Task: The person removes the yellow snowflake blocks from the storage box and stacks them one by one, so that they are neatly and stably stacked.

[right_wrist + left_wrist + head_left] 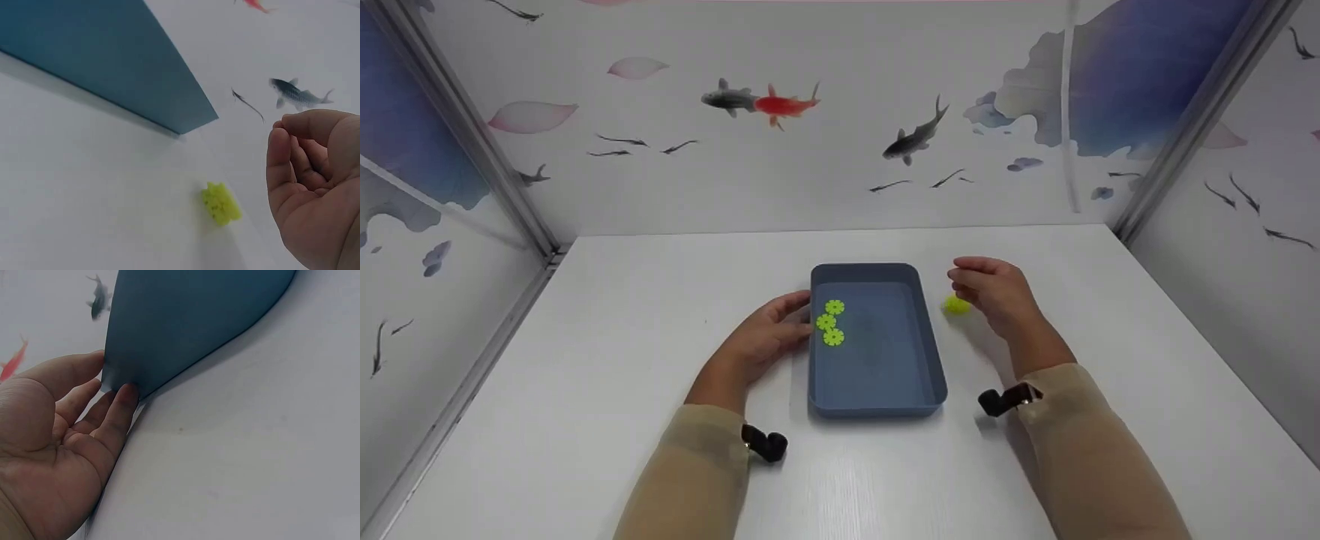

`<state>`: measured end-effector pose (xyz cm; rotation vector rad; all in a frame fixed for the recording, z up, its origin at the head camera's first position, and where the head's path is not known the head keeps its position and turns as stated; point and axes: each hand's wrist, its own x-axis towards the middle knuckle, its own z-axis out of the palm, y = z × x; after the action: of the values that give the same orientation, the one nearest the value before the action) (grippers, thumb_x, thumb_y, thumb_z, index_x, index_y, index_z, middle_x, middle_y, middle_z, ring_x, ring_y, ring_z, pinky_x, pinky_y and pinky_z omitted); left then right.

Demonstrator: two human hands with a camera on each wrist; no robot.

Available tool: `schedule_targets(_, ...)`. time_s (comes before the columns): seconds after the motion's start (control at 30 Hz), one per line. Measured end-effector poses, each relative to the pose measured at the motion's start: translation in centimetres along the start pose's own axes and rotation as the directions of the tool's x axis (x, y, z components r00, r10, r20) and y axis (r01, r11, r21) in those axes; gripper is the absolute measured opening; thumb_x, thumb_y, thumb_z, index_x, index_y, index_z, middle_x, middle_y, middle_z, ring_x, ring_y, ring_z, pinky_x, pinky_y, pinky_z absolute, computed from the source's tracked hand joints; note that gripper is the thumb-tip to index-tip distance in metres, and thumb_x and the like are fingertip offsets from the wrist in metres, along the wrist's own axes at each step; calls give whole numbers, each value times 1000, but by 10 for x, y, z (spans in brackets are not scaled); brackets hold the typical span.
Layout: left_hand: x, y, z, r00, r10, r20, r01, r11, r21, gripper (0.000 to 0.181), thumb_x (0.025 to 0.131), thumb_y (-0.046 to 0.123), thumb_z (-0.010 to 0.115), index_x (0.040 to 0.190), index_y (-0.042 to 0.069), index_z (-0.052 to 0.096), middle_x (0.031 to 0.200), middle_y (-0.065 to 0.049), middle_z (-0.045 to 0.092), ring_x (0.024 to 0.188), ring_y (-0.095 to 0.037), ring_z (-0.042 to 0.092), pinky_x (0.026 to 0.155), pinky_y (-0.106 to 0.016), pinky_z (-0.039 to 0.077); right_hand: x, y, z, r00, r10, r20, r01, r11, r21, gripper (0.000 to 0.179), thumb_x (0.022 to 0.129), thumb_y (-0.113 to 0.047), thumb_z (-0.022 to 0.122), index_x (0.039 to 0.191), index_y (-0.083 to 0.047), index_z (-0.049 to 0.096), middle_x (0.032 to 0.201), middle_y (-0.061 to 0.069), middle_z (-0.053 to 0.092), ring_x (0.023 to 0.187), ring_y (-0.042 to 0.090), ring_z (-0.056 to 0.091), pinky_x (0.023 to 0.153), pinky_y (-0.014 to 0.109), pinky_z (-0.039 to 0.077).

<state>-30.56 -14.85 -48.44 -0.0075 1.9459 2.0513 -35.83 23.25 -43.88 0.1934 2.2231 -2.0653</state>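
Note:
A blue-grey rectangular tray [877, 375] lies on the white table. Three yellow-green snowflake discs [833, 337] sit in it along its left side, close together. My left hand [761, 337] rests its fingertips and thumb against the outside of the tray's left wall; no finger reaches inside. To the right of the tray, a small yellow-green bundle of notched discs [221, 203] is on the table. Over and beside that bundle hovers my right hand [994, 292]. Its fingers are curled, thumb and fingertips together, with nothing visible between them in the right wrist view.
White panels [840, 187] printed with fish and petals stand behind the table and at both sides. Metal posts [521, 172] mark the corners. A small black camera [765, 444] is strapped at the left wrist, another camera [997, 403] at the right.

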Motion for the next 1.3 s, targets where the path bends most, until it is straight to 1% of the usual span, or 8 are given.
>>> schedule_targets(0.23,1,0,0,1000,8,-1,-8,1000,-3,74,92,2,77,159,18,51,170,-2,45,149,-22,54,119,-41,49,-16,-17,28,995,-63,71,60,997,43,29,99,-23,78,125,-11,73,112,0,76,100,17,73,91,23,63)
schedule_targets(0.47,1,1,1,1000,1,-2,-1,1000,2,74,92,2,78,159,18,51,168,-1,47,145,-22,57,114,-39,52,-30,-31,58,979,-131,155,120,990,77,26,96,-18,81,120,-8,76,110,6,76,93,17,72,87,26,64)
schedule_targets(0.6,1,2,1,1000,-2,6,2,1000,-15,75,92,0,77,160,17,51,169,-1,45,148,-22,55,118,-41,50,-32,-36,75,971,-139,193,129,990,61,26,96,-19,81,120,-10,77,112,6,76,95,18,73,89,28,64)
schedule_targets(0.73,1,2,-1,1000,8,23,-7,1000,-27,75,92,-2,75,161,16,49,171,-2,43,154,-22,49,124,-42,45,-27,-40,91,965,-122,234,111,992,59,24,97,-18,80,120,-9,77,114,11,76,99,24,75,90,30,65)
schedule_targets(0.93,1,1,-3,1000,13,18,-13,1000,-26,74,93,-1,76,160,17,50,169,-2,46,152,-22,52,123,-43,46,-12,-42,113,952,-71,297,71,997,9,21,100,-19,76,120,-11,78,118,13,76,111,33,72,93,32,65)
schedule_targets(1.03,0,0,-3,1000,13,17,-12,1000,-15,73,93,1,77,159,18,51,169,-2,46,150,-22,54,122,-43,47,-4,-39,121,951,-31,306,39,999,-21,25,99,-19,78,123,-11,77,117,10,76,113,33,72,93,32,65)
schedule_targets(1.17,0,0,-3,1000,16,16,-16,1000,-10,73,93,2,77,159,18,51,168,-2,47,150,-21,54,123,-43,46,3,-34,132,946,24,324,-10,999,-46,39,97,-18,80,133,-8,73,122,9,74,119,32,71,97,34,64)
schedule_targets(1.3,0,0,-2,1000,16,10,-16,1000,9,73,92,4,79,158,19,51,169,-2,46,150,-21,54,124,-42,45,8,-31,140,942,53,332,-20,995,-103,42,96,-21,81,136,-11,72,129,8,72,122,30,71,102,36,62)
